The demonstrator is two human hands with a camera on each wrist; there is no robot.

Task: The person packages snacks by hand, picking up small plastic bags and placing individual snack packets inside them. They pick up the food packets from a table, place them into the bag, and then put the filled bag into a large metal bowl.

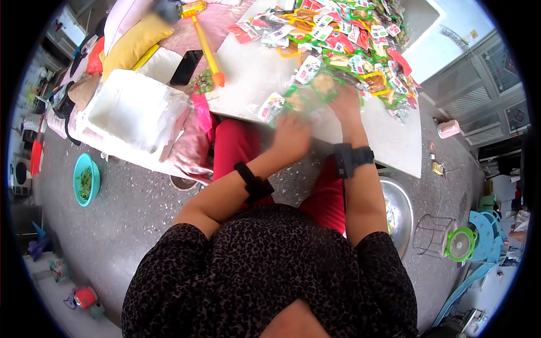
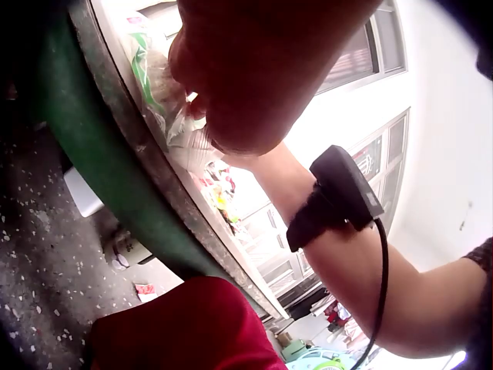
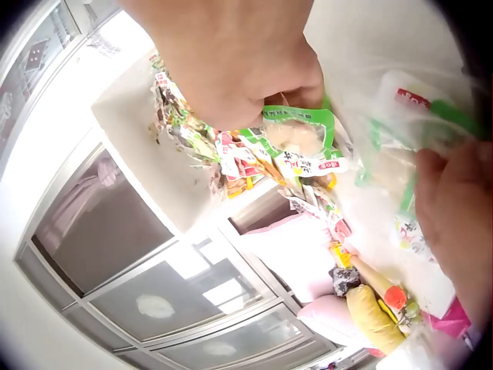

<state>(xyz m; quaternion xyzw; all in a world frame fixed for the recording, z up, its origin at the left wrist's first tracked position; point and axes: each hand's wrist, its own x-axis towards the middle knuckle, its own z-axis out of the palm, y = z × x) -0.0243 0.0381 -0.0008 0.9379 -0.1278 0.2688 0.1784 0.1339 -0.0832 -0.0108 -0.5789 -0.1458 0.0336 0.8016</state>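
My right hand [image 1: 346, 107] pinches a green-edged clear snack packet [image 3: 296, 139] with something pale inside, at the near side of the packet pile. To its left, over the table's front edge, my left hand [image 1: 293, 134] grips a clear plastic bag [image 2: 158, 85] with green-edged packets showing through it. In the right wrist view my left hand's fingers [image 3: 431, 189] lie against this bag. The head view blurs both hands. A heap of snack packets [image 1: 349, 34] with green, red and yellow edges covers the back of the white table [image 1: 236, 84].
A white foam box [image 1: 101, 112] stands on the pink-covered bed at the left, near a black phone [image 1: 186, 67]. An orange-tipped yellow stick [image 1: 207, 50] lies across the table's left side. On the floor are a metal basin [image 1: 404, 219] and a turquoise bowl [image 1: 96, 163].
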